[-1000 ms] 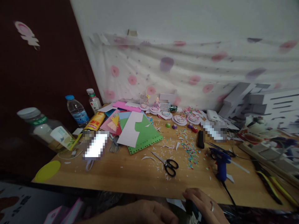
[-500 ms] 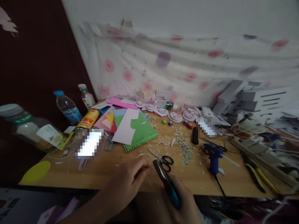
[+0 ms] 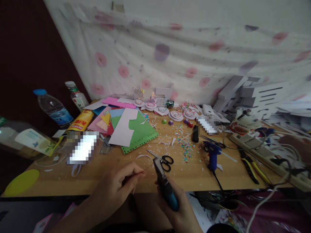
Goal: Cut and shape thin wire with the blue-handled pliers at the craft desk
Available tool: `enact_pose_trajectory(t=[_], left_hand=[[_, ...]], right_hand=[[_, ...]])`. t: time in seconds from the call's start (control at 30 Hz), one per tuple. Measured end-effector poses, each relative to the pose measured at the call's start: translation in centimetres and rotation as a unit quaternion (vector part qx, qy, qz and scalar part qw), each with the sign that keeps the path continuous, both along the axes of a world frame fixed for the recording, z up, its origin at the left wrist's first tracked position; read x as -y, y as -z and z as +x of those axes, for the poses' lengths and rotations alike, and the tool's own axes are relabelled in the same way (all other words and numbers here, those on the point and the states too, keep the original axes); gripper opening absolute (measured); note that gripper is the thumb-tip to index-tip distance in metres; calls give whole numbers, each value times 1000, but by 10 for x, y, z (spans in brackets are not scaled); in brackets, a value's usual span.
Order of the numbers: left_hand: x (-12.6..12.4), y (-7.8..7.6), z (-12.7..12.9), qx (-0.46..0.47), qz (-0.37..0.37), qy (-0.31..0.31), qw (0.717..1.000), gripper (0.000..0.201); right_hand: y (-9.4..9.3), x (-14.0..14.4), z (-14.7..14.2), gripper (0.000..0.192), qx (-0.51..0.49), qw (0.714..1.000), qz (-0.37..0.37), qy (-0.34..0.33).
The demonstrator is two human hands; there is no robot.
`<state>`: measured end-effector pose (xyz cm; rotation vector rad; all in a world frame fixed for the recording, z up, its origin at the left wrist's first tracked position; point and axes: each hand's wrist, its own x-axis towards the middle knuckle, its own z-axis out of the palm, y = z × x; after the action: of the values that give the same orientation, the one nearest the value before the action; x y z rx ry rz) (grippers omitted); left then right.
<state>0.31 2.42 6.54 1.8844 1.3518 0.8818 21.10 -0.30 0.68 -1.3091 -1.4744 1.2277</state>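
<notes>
My left hand (image 3: 119,183) is over the table's front edge, thumb and forefinger pinched on a thin wire-like piece (image 3: 148,167). The piece points toward the jaws of the pliers (image 3: 165,187), which have dark and teal grips. My right hand (image 3: 178,202) is wrapped round those grips, jaws up and to the left. Whether the jaws touch the wire-like piece cannot be made out. Just behind the jaws, black-handled scissors (image 3: 167,162) lie on the table among white paper scraps.
A blue glue gun (image 3: 213,157), yellow-black pliers (image 3: 250,168) and a power strip (image 3: 245,145) lie right. Green felt (image 3: 143,132), coloured sheets and confetti (image 3: 186,149) cover the middle. Bottles, including a blue-capped one (image 3: 54,108), stand left. Small decorated discs (image 3: 176,115) line the back.
The view has swung to the right, so the table things sit further left. My left fingertips and the pliers' jaws are slightly further apart. Both hands keep their holds.
</notes>
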Motion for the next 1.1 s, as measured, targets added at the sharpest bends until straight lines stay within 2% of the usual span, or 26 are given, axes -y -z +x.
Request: enact_pose_trajectory(t=[0.1, 0.2, 0.33, 0.47, 0.7, 0.8, 0.9, 1.0, 1.1], left_hand=[[-4, 2, -4, -12, 29, -10, 999, 19], [-5, 4, -11, -53, 131, -26, 990, 18], [-3, 7, -17, -151, 287, -58, 944, 20], [1, 9, -13, -236, 370, -94, 894, 21], [-1, 13, -7, -288, 414, -154, 850, 9], [-2, 16, -12, -288, 411, -164, 849, 2], [-1, 17, -17, -285, 405, -159, 854, 6], [-1, 16, -14, -289, 416, -161, 847, 4], [-5, 15, -5, -289, 420, -179, 842, 4]], right_hand=[[5, -3, 5, 27, 35, 999, 25, 9], [8, -6, 7, 30, 70, 995, 45, 45], [7, -8, 1, 31, 60, 995, 29, 68], [7, -9, -7, 30, 36, 997, 4, 70], [-1, -10, -25, 28, -10, 997, -36, 66], [-7, -10, -31, 25, -21, 997, -40, 65], [-10, -9, -32, 24, -21, 997, -51, 63], [-5, -8, -34, 25, -19, 997, -43, 66], [8, -4, -38, 31, -19, 996, -29, 79]])
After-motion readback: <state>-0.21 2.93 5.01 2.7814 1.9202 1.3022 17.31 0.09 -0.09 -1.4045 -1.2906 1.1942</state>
